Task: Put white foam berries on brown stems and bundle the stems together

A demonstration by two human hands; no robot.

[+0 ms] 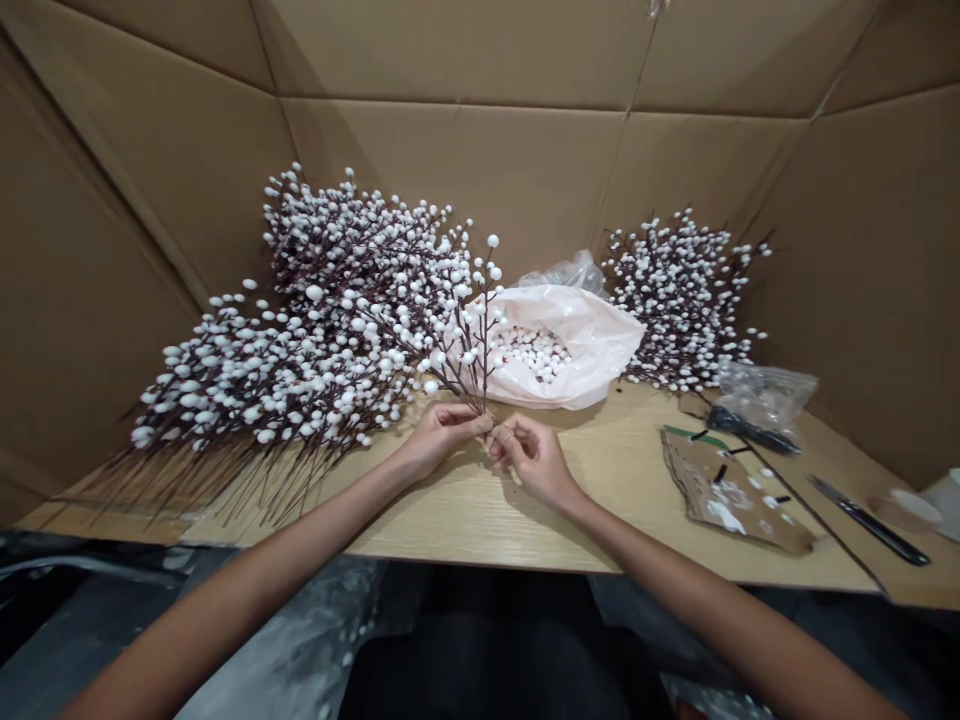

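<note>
My left hand (441, 432) is pinched shut on the lower stem of a dark twig branch with white berry beads (466, 335), which stands up and fans out above the wooden table (480, 510). Right beside it, my right hand (531, 455) has its fingers curled against the bottom of the same stem. Both hands meet near the table's middle, a little in front of a white plastic bag (592, 345) that holds several loose white beads (534, 352).
A big heap of finished berry branches (300, 340) lies at the left, a smaller heap (686, 300) at the back right. A clear bag (761, 395), a cardboard scrap (731, 495) and a black knife-like tool (870, 520) lie at the right. Cardboard walls (465, 170) enclose the table.
</note>
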